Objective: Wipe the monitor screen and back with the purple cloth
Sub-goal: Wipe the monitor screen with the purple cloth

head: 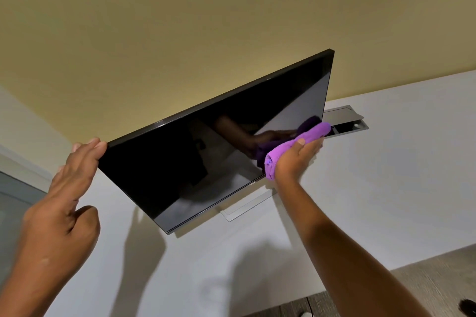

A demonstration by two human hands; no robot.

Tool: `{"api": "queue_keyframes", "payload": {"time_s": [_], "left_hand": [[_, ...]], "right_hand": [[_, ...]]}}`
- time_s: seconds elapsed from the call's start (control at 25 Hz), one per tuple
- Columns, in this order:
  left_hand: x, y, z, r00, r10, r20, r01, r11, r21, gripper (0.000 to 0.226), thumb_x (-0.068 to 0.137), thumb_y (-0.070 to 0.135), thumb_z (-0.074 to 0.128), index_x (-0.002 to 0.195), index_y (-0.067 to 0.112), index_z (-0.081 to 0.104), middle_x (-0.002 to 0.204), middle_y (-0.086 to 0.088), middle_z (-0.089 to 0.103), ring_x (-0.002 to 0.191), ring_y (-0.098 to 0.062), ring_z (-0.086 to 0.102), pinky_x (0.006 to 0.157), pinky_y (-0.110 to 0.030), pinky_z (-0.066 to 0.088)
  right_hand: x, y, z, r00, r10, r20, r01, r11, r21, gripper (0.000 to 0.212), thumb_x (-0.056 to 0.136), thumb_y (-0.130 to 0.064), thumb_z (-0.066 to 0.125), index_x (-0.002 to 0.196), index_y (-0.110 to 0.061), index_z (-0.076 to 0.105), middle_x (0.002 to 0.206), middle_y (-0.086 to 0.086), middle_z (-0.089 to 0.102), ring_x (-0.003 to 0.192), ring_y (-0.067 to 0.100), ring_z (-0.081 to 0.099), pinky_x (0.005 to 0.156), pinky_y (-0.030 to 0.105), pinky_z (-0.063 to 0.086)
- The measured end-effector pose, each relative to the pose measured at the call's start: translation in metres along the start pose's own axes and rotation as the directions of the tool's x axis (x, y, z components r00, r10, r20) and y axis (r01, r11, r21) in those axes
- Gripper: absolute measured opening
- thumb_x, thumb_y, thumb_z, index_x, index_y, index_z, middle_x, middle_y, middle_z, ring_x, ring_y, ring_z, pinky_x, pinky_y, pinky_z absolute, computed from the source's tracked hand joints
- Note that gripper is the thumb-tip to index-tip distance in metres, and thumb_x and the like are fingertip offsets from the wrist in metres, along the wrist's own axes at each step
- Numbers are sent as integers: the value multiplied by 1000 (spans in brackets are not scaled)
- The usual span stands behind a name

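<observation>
Purple cloth (298,148) bunched up, right hand (296,159) clenched round it, pressed on monitor (206,152) screen's lower right corner. Left hand (69,188) flat-fingered, gripping nothing, steadying the left edge. Standing mid white desk (386,188). Probably mid-screen; back not wiped yet, guessing.

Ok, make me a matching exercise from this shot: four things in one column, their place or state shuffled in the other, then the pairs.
Things:
1. left hand
2. right hand
3. purple cloth
4. monitor

Places or states:
A. bunched up, pressed to the screen near its right edge
B. dark, standing on the white desk
C. open, fingers on the monitor's upper left corner
D. closed round the cloth

Pairs: 1-C, 2-D, 3-A, 4-B
</observation>
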State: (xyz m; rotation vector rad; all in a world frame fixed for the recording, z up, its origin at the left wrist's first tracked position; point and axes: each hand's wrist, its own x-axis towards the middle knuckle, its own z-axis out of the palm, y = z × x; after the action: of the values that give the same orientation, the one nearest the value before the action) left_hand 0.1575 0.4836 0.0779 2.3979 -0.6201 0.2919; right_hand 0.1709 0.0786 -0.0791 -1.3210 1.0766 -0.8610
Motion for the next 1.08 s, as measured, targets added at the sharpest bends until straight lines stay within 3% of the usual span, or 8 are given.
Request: {"api": "queue_keyframes", "payload": {"time_s": [0.12,0.28,0.44,0.52,0.68,0.76,0.88,1.08], "left_hand": [[-5,3,-2,1000,10,17,-10,1000,4,112,71,-31,39,166,27,37,175,15,30,166,-17,18,132,-60,18],[-11,11,-5,1000,-23,16,23,1000,10,122,68,-42,40,166,30,36,174,17,29,166,-14,17,132,-60,20],[-14,15,-4,999,-36,8,36,999,28,124,68,-44,40,166,32,35,174,19,28,166,-12,17,132,-59,20],[-15,17,-4,999,-46,5,46,999,24,125,69,-44,40,166,33,34,174,20,27,166,-11,16,132,-58,20],[-16,21,-3,999,-51,-1,51,999,19,125,68,-44,40,166,33,35,174,19,28,166,-11,17,132,-59,20],[-15,23,-3,998,-55,-6,55,998,12,125,67,-44,40,166,33,36,174,19,29,165,-10,17,132,-59,20],[-14,26,-3,998,-60,-6,60,998,8,123,69,-42,41,166,33,35,174,20,28,165,-9,16,133,-58,20],[-17,33,-2,996,-79,-35,78,997,-31,120,73,-39,41,165,39,35,172,26,28,164,-5,17,133,-46,18]], "right_hand": [[-14,23,-4,984,172,36,-173,985,28,63,116,-38,30,172,-22,6,179,6,15,160,34,30,131,51,28],[-15,-1,-4,983,181,30,-183,977,112,62,116,-40,31,172,-28,9,178,2,18,157,31,36,130,47,30],[-7,-41,3,999,-21,25,17,988,153,68,109,-48,33,172,-28,14,178,2,21,160,27,30,130,48,30],[-11,-61,6,986,-164,33,156,973,167,64,114,-39,37,172,-21,16,179,3,18,163,23,23,132,43,27],[-34,-75,12,937,-330,115,312,938,149,64,116,-30,38,172,-20,9,180,-3,6,159,-8,7,127,15,21],[-50,-64,15,940,-314,133,299,946,124,64,117,-25,38,172,-19,6,180,-5,3,158,-11,2,123,7,14],[-73,-43,22,960,-263,100,253,963,96,61,117,-23,35,172,-14,7,180,-1,4,165,8,3,132,21,11],[-118,-6,30,994,-89,59,88,996,18,66,112,-48,28,171,-31,4,180,-4,11,162,27,27,127,52,35]]}}
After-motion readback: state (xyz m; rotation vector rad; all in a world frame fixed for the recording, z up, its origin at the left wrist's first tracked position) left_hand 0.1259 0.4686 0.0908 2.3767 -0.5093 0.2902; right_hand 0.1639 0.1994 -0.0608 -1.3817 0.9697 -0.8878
